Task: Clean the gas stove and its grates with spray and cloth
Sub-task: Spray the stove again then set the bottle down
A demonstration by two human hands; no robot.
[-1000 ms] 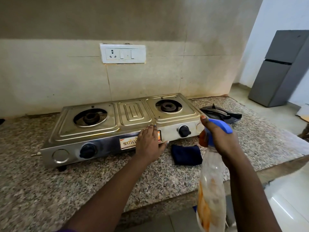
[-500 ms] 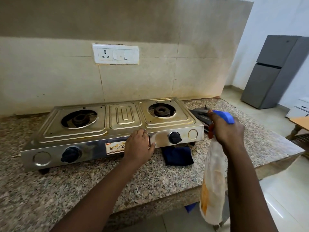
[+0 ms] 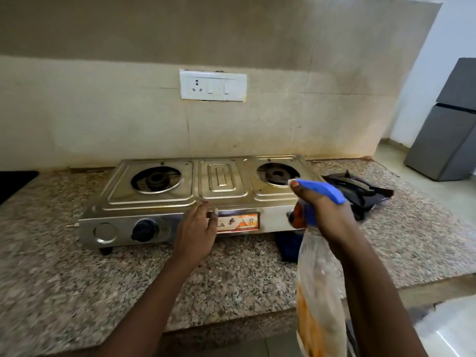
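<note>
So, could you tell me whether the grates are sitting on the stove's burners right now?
No, both burners on the stove are bare, and the black grates lie on the counter to the stove's right.

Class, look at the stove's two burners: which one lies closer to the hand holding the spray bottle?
The right burner: the right hand holds the spray bottle just before it; the left burner lies farther left.
</note>
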